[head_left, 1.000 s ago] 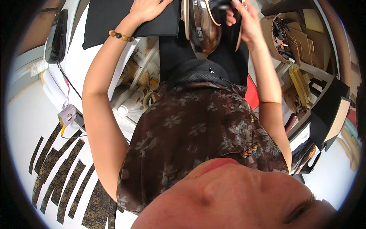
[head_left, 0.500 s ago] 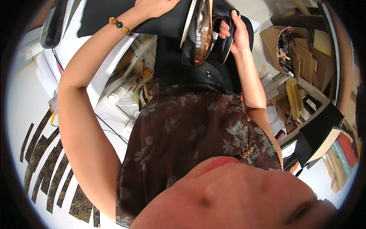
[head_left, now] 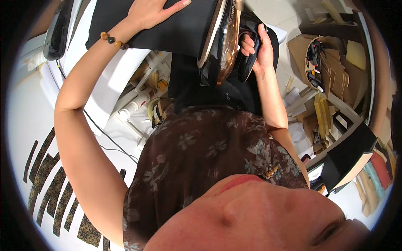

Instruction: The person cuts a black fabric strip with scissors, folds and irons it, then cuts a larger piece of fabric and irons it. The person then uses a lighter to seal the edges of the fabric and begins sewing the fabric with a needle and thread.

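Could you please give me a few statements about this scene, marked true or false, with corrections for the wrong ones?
1. The right hand holds the iron by its handle. True.
2. The left hand grips the iron too. False: it lies on the black sheet.
3. The beaded bracelet is on the right wrist. False: it is on the left.
4. The patterned strips lie on a white surface. True.
5. The floral top is white. False: it is dark brown.
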The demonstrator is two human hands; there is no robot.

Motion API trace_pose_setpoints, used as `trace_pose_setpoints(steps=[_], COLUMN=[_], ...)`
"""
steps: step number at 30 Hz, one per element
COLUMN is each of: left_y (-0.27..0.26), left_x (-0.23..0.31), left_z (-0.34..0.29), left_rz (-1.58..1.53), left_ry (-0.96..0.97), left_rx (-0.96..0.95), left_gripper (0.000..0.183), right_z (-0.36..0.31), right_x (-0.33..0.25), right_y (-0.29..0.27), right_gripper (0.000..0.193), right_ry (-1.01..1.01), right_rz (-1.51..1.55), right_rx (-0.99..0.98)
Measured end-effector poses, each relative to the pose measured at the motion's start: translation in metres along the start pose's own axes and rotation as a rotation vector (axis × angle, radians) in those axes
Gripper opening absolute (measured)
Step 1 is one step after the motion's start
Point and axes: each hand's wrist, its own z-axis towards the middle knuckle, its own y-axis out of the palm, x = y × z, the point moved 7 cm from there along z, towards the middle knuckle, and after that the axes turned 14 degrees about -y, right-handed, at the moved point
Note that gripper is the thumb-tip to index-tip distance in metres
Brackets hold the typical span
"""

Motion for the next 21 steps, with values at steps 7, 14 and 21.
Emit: trace_pose_setpoints(steps=[7,14,21], left_y=[-0.005,-0.006,-0.006], left_x=[0.001,-0.001,-0.002], left_z=[-0.001,-0.002,-0.005], left_rz=[-0.007,-0.003,-0.02], left_ry=[0.023,0.014,0.016], left_rx=[-0.003,0.034,0.054], left_gripper=[0.078,0.076,0.075], right_z=[-0.016,-0.004,-0.007], right_x=[-0.003,-0.011,-0.008], right_y=[0.014,0.018,0.022], right_gripper=[0.033,0.038,0.039], right_ry=[0.002,-0.039,-0.035], right_rz=[-0.113,-0.182,-0.186], right_rx=[0.091,0.035,0.052])
